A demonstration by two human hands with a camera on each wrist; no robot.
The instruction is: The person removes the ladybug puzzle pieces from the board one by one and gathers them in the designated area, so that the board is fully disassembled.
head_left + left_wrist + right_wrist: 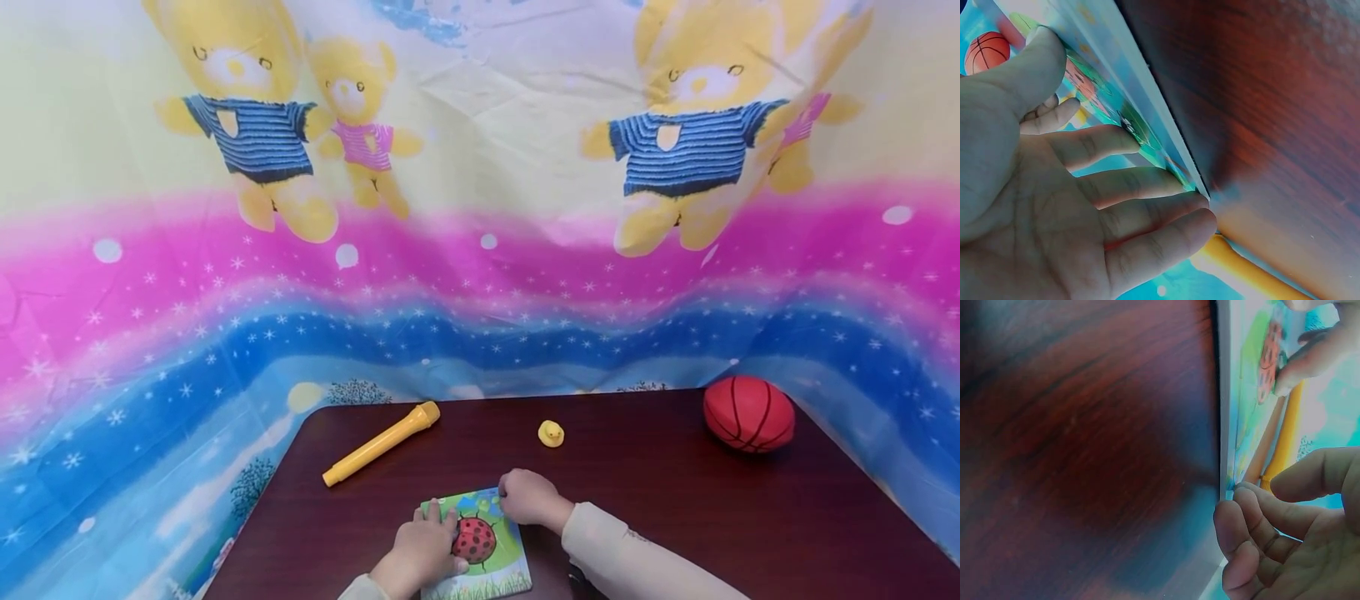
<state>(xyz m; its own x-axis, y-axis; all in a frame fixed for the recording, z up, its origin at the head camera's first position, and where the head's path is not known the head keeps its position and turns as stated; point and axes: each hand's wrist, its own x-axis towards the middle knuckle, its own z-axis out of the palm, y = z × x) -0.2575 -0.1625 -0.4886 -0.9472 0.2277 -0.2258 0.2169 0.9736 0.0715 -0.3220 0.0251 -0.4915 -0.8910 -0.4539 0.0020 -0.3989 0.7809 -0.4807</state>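
A flat square board with a ladybug picture (491, 575) lies on the dark wooden table. My left hand (423, 546) rests on its left part, fingers spread, thumb near the red spotted ladybug. In the left wrist view, the fingertips of the left hand (1116, 206) reach the board's edge. At the board's far right corner is my right hand (531, 497). Up close, the right hand (1291, 531) has loosely bent fingers touching that corner, its thumb standing apart from them. The board's pale side edge (1225, 394) shows in the right wrist view.
A yellow toy microphone (381, 443) lies at the table's back left. Behind the board sits a small yellow rubber duck (551, 433). A red ball with black lines (748, 414) is at the back right. A bear-printed cloth (480, 250) hangs around the table (645, 467).
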